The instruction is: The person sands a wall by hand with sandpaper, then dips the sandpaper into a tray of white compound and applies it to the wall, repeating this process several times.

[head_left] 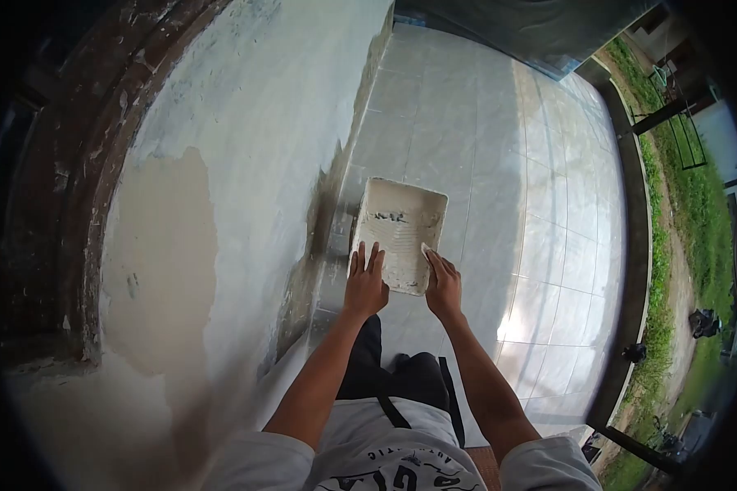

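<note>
A rectangular paint tray (402, 199), coated in pale beige paint with darker flecks and a ribbed lower part, rests on the tiled floor. My left hand (367, 282) lies over its lower left edge, fingers stretched out and apart. At the right edge, my right hand (443, 285) has its fingers pressed together on the rim. Something whitish shows at those fingertips, too small to tell whether it is paint or an object. The undersides of both hands are hidden.
On the left stands a wall (254, 123) with pale paint and a beige patch (168, 254), beside a dark frame (82, 188). Grey tiles (487, 188) cover the floor. A dark sheet-like surface (516, 29) is at the top; grass (696, 213) lies beyond the right edge.
</note>
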Tool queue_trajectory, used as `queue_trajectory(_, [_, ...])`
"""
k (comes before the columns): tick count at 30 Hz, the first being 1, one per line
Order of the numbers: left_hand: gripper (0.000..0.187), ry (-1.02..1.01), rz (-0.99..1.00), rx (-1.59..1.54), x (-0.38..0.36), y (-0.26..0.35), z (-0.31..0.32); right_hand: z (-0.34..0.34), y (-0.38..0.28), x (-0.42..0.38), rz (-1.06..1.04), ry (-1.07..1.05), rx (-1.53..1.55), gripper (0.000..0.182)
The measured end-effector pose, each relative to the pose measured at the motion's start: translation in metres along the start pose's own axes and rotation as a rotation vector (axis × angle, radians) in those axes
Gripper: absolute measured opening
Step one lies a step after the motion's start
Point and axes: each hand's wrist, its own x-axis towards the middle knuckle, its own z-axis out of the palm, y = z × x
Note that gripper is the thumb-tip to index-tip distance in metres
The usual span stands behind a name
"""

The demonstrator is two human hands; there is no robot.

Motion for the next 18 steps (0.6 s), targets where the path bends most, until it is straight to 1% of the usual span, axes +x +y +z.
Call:
queue_trajectory(1, [0.079, -0.032, 0.028, 0.006, 0.006, -0.011, 0.005, 0.01, 0.006, 0.004, 0.01, -0.01, -0.04, 0.045])
queue_trajectory(2, [0.078, -0.07, 0.015, -0.004, 0.013, -0.02, 0.011, 0.021, 0.012, 0.009, 0.052, -0.028, -0.036, 0.045])
queue_trajectory(3, [0.078, -0.109, 0.007, -0.01, 0.02, -0.028, 0.017, 0.032, 0.02, 0.015, 0.047, -0.028, -0.066, 0.046])
queue_trajectory(5, [0.077, -0.099, 0.022, 0.026, 0.03, -0.043, 0.031, 0.054, 0.033, 0.022, 0.079, -0.038, -0.092, 0.047])
queue_trajectory(7, [0.077, -0.161, 0.006, 0.033, 0.041, -0.054, 0.044, 0.077, 0.046, 0.036, 0.065, -0.025, -0.198, 0.047])
queue_trajectory(9, [0.077, -0.179, 0.035, 0.041, 0.052, -0.067, 0.061, 0.107, 0.068, 0.05, 0.089, -0.038, -0.224, 0.048])
queue_trajectory(12, [0.077, -0.161, 0.029, 0.016, 0.063, -0.087, 0.087, 0.145, 0.09, 0.071, -0.031, 0.009, -0.313, 0.047])
queue_trajectory(13, [0.077, -0.144, 0.02, 0.022, 0.064, -0.091, 0.092, 0.152, 0.093, 0.076, -0.01, -0.005, -0.307, 0.047])
queue_trajectory(15, [0.075, -0.197, -0.012, 0.026, 0.066, -0.099, 0.102, 0.167, 0.102, 0.084, -0.094, 0.004, -0.399, 0.045])
queue_trajectory(16, [0.074, -0.204, -0.001, 0.031, 0.067, -0.104, 0.106, 0.176, 0.105, 0.087, -0.098, 0.039, -0.421, 0.045])
queue_trajectory(18, [0.073, -0.229, 0.01, 0.033, 0.067, -0.113, 0.113, 0.185, 0.109, 0.088, -0.057, 0.025, -0.457, 0.046])
